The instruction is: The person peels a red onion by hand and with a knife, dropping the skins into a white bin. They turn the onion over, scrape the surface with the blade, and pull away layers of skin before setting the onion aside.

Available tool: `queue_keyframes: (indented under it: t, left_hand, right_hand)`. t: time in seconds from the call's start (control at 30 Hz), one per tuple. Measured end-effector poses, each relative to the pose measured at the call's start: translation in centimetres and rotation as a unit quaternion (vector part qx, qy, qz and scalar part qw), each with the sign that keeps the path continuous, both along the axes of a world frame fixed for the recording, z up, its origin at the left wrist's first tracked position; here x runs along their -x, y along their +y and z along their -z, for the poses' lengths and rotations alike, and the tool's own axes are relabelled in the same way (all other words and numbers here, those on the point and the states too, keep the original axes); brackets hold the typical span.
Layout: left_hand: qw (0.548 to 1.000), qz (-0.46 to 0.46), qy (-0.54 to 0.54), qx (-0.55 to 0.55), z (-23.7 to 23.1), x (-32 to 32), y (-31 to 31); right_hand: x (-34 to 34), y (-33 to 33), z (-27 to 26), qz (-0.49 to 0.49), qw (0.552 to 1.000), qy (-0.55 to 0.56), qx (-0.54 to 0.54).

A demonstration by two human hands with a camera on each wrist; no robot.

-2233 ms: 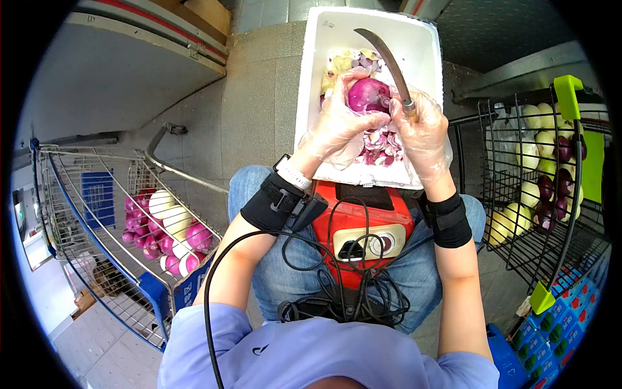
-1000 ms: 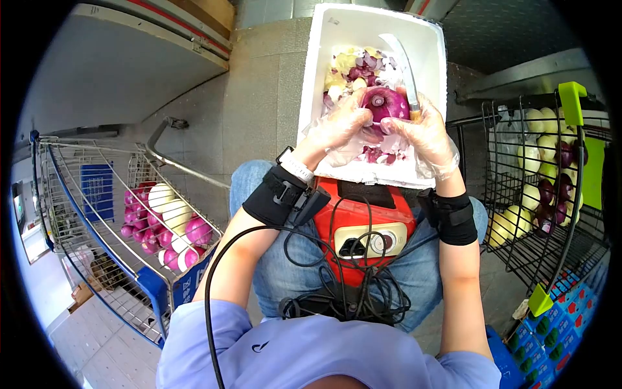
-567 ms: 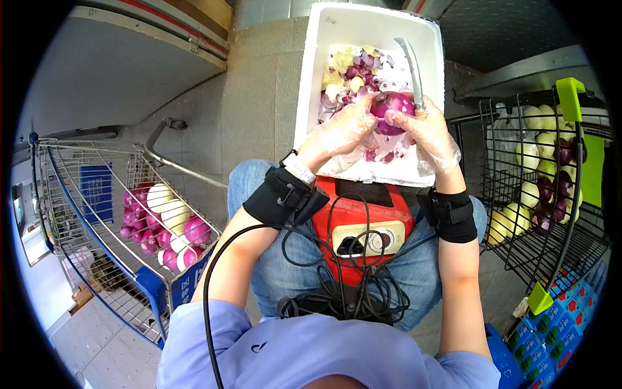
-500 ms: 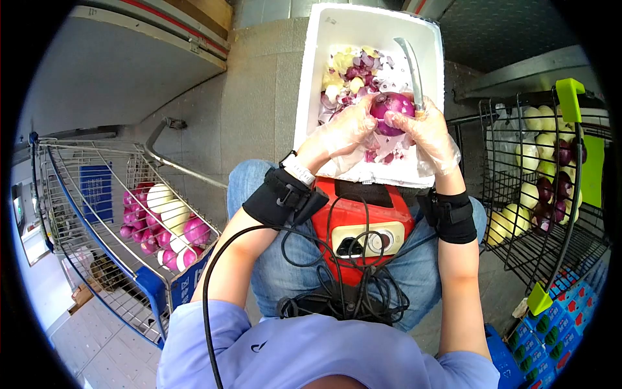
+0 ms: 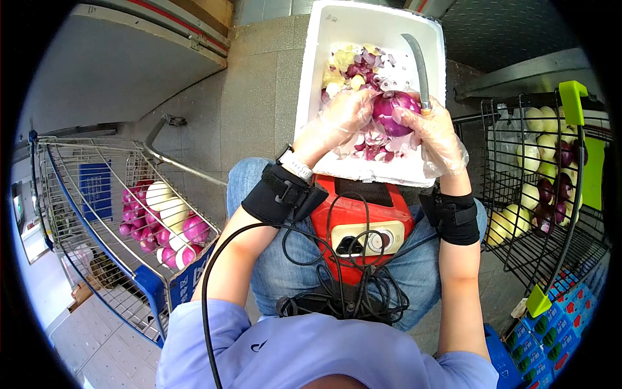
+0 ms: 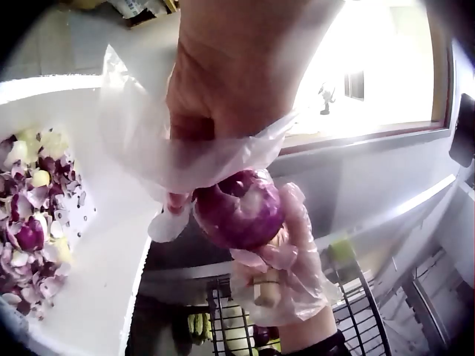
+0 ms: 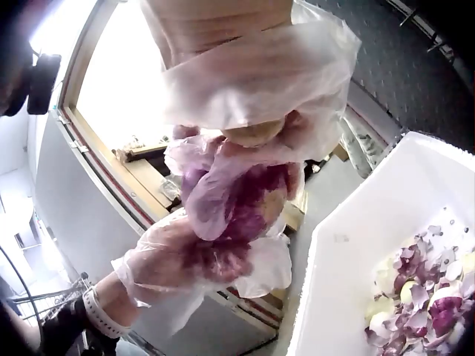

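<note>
Right hand (image 5: 440,133)'s gripping a curved knife (image 5: 418,65) and a red onion (image 5: 391,115) together, over a white foam box (image 5: 369,24) with onion peelings (image 5: 366,68). Left hand (image 5: 350,115)'s curled against the onion, can't tell if it's pinching.

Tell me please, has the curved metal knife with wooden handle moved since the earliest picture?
Yes: in the head view, the knife has shifted toward the right wall of the white rectangular foam box.
</note>
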State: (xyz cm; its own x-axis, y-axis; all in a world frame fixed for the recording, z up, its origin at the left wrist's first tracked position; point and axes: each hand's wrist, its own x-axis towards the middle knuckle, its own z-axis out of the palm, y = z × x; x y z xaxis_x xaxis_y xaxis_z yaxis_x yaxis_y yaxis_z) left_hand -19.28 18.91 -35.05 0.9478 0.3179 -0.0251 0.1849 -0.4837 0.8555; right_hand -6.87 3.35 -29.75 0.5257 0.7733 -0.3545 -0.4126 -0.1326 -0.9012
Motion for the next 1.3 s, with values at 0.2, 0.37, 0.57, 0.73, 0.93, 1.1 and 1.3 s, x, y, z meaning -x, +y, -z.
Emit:
queue_keyframes:
  t: [0.2,0.37,0.57,0.73,0.93,1.1,1.3]
  left_hand:
    - [0.99,0.014,-0.079,0.119,0.1,0.1,0.9]
    - [0.993,0.016,-0.08,0.086,-2.0,0.0,0.7]
    - [0.989,-0.098,-0.111,0.013,-1.4,-0.2,0.2]
    - [0.978,-0.124,-0.082,0.144,-1.7,-0.1,0.3]
    - [0.947,-0.136,-0.113,0.27,0.3,-0.7,0.6]
    - [0.918,-0.16,-0.115,0.345,0.3,-0.3,1.3]
    - [0.924,-0.118,-0.028,0.364,-1.3,0.3,2.2]
  right_hand:
    - [-0.5,-0.5,0.0,-0.008,0.996,0.059,-0.063]
    - [-1.2,-1.1,-0.7,-0.063,0.994,0.042,-0.074]
    - [-0.2,-0.2,-0.5,-0.029,0.998,0.021,-0.046]
    - [0.3,0.0,0.5,-0.013,0.998,-0.006,-0.057]
    - [0.4,0.2,-0.2,-0.031,0.999,-0.017,-0.032]
    - [0.5,0.0,-1.8,-0.04,0.998,0.012,-0.037]
    - [0.3,0.1,-0.5,-0.029,0.993,-0.027,-0.113]
